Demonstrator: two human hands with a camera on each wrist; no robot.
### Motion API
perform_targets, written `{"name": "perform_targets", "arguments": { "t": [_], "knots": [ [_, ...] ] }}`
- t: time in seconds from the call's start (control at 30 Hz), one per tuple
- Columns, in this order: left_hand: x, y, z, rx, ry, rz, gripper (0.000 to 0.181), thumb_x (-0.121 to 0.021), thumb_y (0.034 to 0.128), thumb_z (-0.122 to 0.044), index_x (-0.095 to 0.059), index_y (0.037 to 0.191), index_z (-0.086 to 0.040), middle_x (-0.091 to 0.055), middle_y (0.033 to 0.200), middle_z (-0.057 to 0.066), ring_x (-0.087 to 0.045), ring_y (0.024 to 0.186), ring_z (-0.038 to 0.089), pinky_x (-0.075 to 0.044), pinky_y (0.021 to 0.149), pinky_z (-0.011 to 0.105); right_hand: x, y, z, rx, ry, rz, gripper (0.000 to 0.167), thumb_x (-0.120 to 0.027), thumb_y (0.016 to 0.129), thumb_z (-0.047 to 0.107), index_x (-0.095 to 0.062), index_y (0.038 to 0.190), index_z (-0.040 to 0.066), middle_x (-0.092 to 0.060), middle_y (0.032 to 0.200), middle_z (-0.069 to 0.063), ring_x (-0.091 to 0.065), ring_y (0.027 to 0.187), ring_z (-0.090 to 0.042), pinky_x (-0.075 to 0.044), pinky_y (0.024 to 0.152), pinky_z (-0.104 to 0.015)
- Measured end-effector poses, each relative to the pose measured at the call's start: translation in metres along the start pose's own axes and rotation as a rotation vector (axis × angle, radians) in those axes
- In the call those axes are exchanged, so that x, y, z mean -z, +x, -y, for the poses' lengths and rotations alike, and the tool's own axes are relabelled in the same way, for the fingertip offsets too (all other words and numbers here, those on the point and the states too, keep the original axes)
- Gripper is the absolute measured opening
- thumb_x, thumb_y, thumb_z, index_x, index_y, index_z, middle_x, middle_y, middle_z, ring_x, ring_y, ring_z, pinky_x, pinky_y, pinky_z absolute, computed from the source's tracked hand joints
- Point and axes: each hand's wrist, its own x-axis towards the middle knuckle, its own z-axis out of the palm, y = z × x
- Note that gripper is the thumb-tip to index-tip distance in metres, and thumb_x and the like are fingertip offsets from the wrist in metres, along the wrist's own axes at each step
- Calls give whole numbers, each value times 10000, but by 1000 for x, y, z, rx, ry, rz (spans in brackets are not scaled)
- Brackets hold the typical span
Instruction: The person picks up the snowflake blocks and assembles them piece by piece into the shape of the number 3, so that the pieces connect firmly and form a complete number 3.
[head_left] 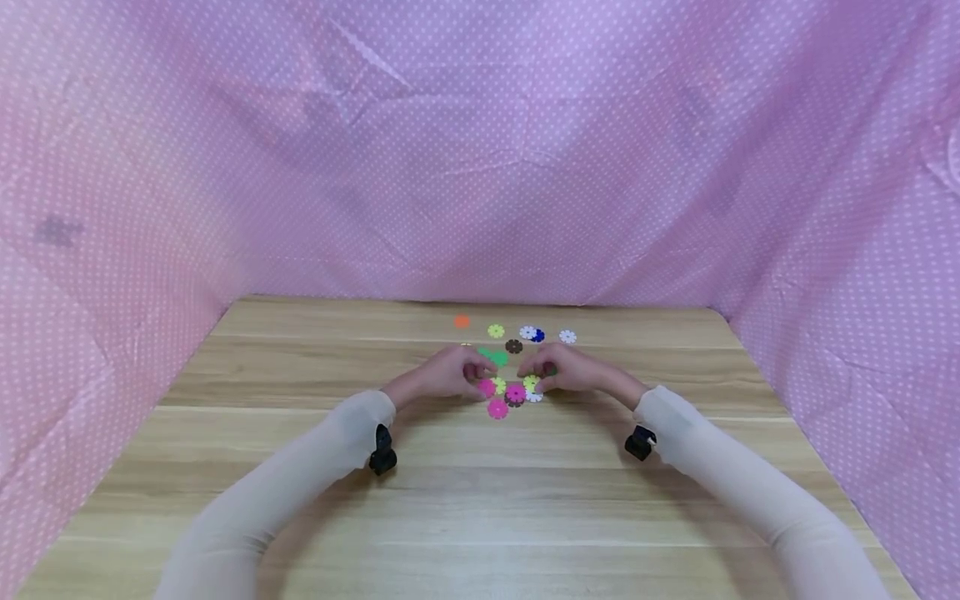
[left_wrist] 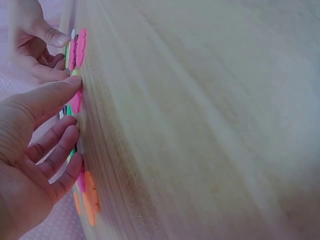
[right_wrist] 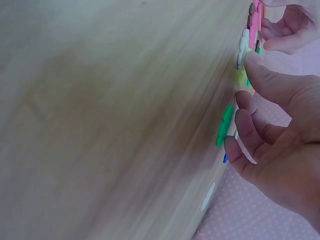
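Toothed, flower-shaped plastic discs in many colours lie on the wooden table around both hands. My left hand is low at the left of the cluster, fingers loosely bent and parted from the thumb. Its thumb tip is by a pink disc; contact is hard to tell. Opposite it, my right hand has its thumb by a yellow disc and a white disc. A green disc lies beside its fingers. Between the hands, a magenta disc overlaps a brown one. I see neither hand gripping a disc.
Farther back lie an orange disc, a yellow one, a brown one, a blue one and white discs. Pink dotted cloth surrounds the table at the back and sides.
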Motion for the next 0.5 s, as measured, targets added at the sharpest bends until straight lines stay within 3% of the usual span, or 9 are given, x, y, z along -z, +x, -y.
{"name": "perform_targets", "arguments": {
  "t": [0.2, 0.5],
  "knots": [
    [1, 1, 1, 8, -18, 21, 360, -858, 824, -159, -762, 1161, -80, -700, 976, 21, -613, 863, 90, -540, 776, 210, 1, 1, 5, -29, 14, -6, 273, -793, 854, 57, -738, 1120, 39, -717, 1050, -75, -604, 922, -207, -534, 821, -296],
    [2, 2, -2, 47, -66, 22, 281, -860, 816, -123, -750, 1069, -69, -708, 939, 28, -614, 826, 88, -542, 745, 208, 2, 4, 7, -35, 95, -15, 236, -787, 842, 2, -722, 1069, 12, -723, 1023, -102, -622, 861, -168, -546, 770, -255]
  ]
}}
